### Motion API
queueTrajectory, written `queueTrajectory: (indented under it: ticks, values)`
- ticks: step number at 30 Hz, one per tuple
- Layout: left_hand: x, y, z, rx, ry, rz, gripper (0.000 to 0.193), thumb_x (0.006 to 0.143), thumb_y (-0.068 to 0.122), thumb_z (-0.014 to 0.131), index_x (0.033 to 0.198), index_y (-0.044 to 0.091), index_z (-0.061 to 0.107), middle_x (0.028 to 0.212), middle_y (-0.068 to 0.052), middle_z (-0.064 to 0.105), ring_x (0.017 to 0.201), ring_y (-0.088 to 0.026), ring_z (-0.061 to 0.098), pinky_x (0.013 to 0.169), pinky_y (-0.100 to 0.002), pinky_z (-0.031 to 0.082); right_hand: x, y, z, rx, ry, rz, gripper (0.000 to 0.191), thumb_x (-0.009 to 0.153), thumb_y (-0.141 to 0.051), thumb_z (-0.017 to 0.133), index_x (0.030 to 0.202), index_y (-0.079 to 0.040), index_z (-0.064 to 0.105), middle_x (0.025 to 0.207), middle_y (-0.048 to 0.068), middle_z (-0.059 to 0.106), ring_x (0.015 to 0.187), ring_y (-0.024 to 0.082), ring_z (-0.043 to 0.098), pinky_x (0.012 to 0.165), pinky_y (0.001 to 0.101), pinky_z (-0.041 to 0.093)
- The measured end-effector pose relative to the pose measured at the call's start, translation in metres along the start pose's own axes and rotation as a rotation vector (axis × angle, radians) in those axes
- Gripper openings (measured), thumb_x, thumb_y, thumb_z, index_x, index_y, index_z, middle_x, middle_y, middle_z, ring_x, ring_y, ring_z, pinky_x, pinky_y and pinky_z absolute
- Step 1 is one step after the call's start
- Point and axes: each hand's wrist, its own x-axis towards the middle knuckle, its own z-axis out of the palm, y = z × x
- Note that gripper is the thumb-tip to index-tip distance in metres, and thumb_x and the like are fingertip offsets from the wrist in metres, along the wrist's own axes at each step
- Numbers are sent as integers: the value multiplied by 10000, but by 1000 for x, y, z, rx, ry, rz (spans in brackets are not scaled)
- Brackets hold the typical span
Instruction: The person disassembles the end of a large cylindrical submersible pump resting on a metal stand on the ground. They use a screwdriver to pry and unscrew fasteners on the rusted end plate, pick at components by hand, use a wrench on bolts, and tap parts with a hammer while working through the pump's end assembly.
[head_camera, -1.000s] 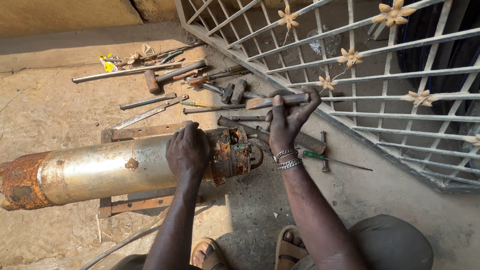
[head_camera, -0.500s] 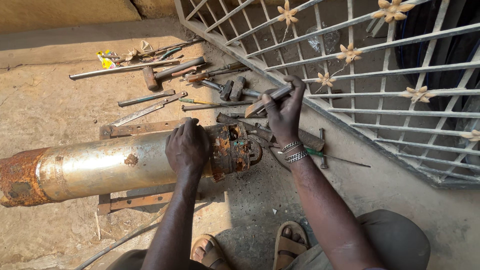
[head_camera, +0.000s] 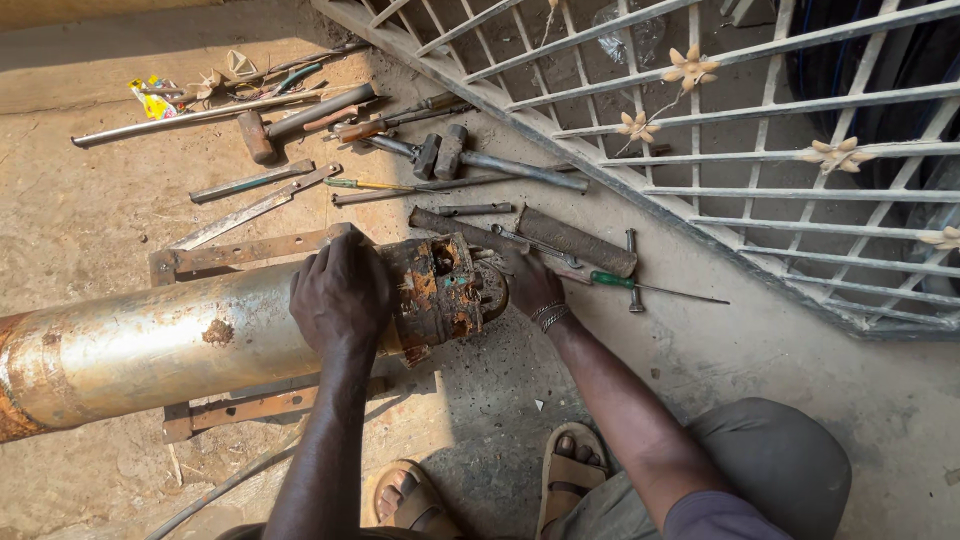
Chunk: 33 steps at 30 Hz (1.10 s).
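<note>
A long, dull-metal cylinder with rust patches (head_camera: 150, 345) lies across the left half of the frame on the concrete floor (head_camera: 780, 350), its long axis running nearly level from the left edge toward the centre, tilted slightly upward to the right. It rests on a rusty flat-bar steel frame (head_camera: 240, 250). Its right end carries a heavily rusted, brown cast-metal head (head_camera: 435, 290), which points toward the right of the frame.

The left hand (head_camera: 338, 295) comes up from the bottom centre, arm almost straight, palm down over the top of the cylinder just left of the rusted head, fingers (head_camera: 325, 262) curled over the far side and pressing on the metal.

The right hand (head_camera: 530, 283) reaches in from the lower right, wrist with metal bangles (head_camera: 550, 315) bent, and sits against the end face of the head; whether its fingers grip anything cannot be told.

Behind it lie a coarse dark file (head_camera: 575, 240) and a green-handled screwdriver (head_camera: 650, 287). In the upper centre are hammers (head_camera: 440, 155) and loose rods, and a white-barred metal gate (head_camera: 800, 180) fills the upper right.
</note>
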Motion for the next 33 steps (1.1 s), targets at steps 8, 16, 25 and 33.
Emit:
queueTrajectory:
  ticks: [8, 16, 25, 33]
  values:
    - [48, 17, 1, 202, -677, -131, 595, 987, 716, 420, 1195, 270, 754, 935, -100, 746, 942, -226, 680, 997, -515, 417, -4, -68, -26, 1074, 202, 374, 511, 1096, -474, 575, 1214, 23, 600, 1010, 228, 559, 1072, 423, 545, 981, 473, 533]
    - [99, 60, 81, 25, -1314, -169, 657, 953, 685, 384, 1152, 220, 803, 1047, -116, 758, 987, -233, 698, 958, -435, 485, -35, -145, -12, 1086, 744, 569, 418, 969, -397, 568, 1065, -35, 753, 1069, 125, 767, 988, 275, 696, 908, 422, 517]
    - [76, 57, 83, 151, -898, -64, 552, 928, 609, 532, 1143, 147, 742, 1156, -118, 721, 1067, -272, 687, 921, -409, 520, -56, -155, -29, 945, 761, 489, 330, 891, -236, 522, 925, -23, 771, 880, 115, 744, 791, 235, 654, 768, 424, 519]
    - [47, 50, 61, 138, -768, 102, 572, 1074, 566, 344, 1106, 170, 756, 1069, -162, 765, 1007, -318, 731, 933, -488, 518, -54, -139, -5, 1275, 866, 84, 256, 949, -174, 547, 1089, 20, 638, 1078, 106, 659, 1022, 197, 613, 946, 340, 519]
